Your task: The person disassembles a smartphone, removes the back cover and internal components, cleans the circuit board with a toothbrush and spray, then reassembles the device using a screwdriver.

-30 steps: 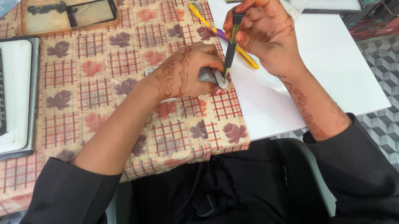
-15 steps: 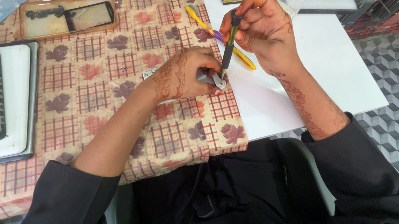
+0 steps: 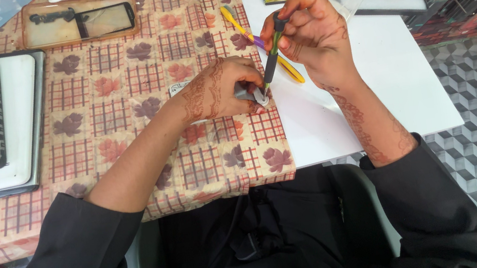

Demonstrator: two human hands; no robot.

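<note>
A small grey-and-white part (image 3: pixel 255 94) is being pinched steady by the closed left hand (image 3: pixel 217 90) at the near edge of the checked leaf-patterned tablecloth (image 3: pixel 121 94), while a slim black-and-green screwdriver (image 3: pixel 272 57) is being gripped upright by the right hand (image 3: pixel 314 33), its tip being pressed onto the part.
</note>
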